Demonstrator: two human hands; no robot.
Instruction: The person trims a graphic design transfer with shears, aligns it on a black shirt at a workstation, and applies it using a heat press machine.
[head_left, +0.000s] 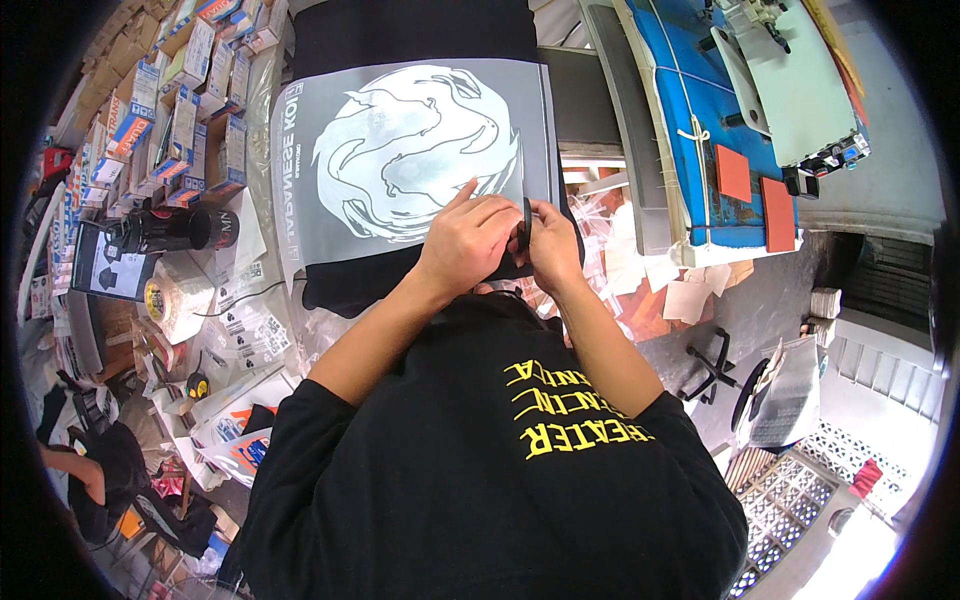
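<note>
A translucent sheet (536, 120) printed with a large white swirling fish design (360, 130) and side lettering lies on black fabric (410, 30). My left hand (470, 235) rests at the sheet's lower right, index finger extended onto the design, other fingers curled at the sheet's edge. Just beside it, my right hand (550, 240) grips black-handled scissors (524, 220) at that edge; their blades are mostly hidden.
Stacked boxes (180, 140) crowd the left, above a screen (110, 265) and tape rolls (165, 298). A blue platen press (675, 120) with red pads stands right, paper scraps (685, 300) below it. Another person's arm (75, 465) shows at lower left; a wheeled chair (715, 365) sits right.
</note>
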